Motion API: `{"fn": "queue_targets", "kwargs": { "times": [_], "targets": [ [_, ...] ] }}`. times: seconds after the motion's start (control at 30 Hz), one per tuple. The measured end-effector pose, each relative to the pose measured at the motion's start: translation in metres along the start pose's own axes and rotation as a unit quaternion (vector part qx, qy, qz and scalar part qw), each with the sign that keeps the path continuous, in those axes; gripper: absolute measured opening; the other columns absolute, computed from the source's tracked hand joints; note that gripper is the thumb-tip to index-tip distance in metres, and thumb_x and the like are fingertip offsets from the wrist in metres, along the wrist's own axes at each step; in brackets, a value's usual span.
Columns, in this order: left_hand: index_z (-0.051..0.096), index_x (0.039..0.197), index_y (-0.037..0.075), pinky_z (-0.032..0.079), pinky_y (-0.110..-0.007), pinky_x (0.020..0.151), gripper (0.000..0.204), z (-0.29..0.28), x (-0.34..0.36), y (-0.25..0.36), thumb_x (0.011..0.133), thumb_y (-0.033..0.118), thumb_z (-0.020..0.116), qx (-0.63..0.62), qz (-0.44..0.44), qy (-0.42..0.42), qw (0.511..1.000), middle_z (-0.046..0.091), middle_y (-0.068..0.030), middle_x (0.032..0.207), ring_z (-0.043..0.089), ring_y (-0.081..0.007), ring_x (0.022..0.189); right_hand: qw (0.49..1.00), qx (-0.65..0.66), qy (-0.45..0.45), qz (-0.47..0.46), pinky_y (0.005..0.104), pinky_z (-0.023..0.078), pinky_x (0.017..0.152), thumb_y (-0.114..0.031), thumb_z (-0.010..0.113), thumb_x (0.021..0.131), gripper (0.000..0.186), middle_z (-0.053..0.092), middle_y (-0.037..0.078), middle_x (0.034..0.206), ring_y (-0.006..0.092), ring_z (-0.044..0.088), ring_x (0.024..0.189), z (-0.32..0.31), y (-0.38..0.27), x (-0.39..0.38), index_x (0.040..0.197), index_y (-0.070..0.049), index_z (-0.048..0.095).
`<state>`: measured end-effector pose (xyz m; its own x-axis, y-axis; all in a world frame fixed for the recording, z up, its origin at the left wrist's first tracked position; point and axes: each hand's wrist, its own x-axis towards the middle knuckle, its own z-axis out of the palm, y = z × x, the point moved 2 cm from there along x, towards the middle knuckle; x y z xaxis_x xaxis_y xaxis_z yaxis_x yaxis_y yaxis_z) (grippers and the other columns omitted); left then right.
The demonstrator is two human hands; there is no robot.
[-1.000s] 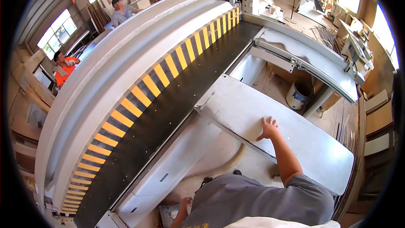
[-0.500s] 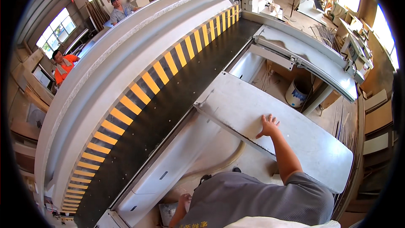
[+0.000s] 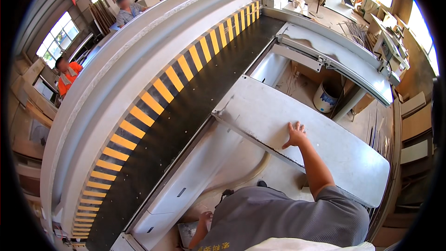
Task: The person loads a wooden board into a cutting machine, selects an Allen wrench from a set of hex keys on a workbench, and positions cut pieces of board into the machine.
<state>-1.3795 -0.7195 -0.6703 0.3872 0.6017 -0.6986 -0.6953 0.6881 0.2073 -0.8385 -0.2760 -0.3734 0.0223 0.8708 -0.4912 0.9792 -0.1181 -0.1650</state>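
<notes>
My right hand [image 3: 295, 135] rests on a smooth grey metal side table [image 3: 341, 158] of a large machine, fingers spread and holding nothing. My left hand [image 3: 205, 217] hangs low beside my body. My grey shirt partly covers it, and its fingers are too small and hidden to make out. Left of the metal table runs a long dark machine bed [image 3: 162, 139]. Along its far side is a beam with yellow and black stripes [image 3: 163, 90].
Beyond the beam stand a person in orange [image 3: 68, 78] and another in a grey shirt [image 3: 127, 13]. A white bucket [image 3: 324, 97] sits under the frame past the table. A metal rail arm [image 3: 346, 65] crosses at the far right. Boards [image 3: 416, 125] lean along the right side.
The view has shifted very slightly. My right hand stays on the metal table, and my left hand still hangs at my side.
</notes>
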Motion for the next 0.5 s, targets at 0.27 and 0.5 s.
{"fn": "queue_targets", "kwargs": {
  "times": [0.27,0.5],
  "targets": [
    [0.064,0.113,0.002,0.043,-0.037,0.057,0.029,0.0022,0.0026,-0.009,0.092,0.017,0.05,0.046,0.061,0.133,0.988,0.06,-0.0082,0.084,0.057,-0.0229,0.068,1.0,0.008,-0.008,-0.004,0.0677,0.024,0.115,-0.048,0.098,0.047,0.15,-0.001,0.034,0.164,0.0599,0.007,0.148,-0.0008,-0.0025,0.0011,0.163,-0.017,0.008],
    [0.068,0.095,0.004,0.037,-0.031,0.048,0.014,0.0095,0.012,-0.0014,0.093,0.007,0.055,0.169,0.095,0.257,0.947,0.053,-0.0026,0.066,0.051,-0.0163,0.055,1.0,0.008,-0.004,-0.002,0.0678,0.024,0.115,-0.049,0.099,0.046,0.152,0.0,0.034,0.164,0.0603,0.007,0.147,0.0016,0.0022,0.0066,0.162,-0.015,0.008]
  ]
}}
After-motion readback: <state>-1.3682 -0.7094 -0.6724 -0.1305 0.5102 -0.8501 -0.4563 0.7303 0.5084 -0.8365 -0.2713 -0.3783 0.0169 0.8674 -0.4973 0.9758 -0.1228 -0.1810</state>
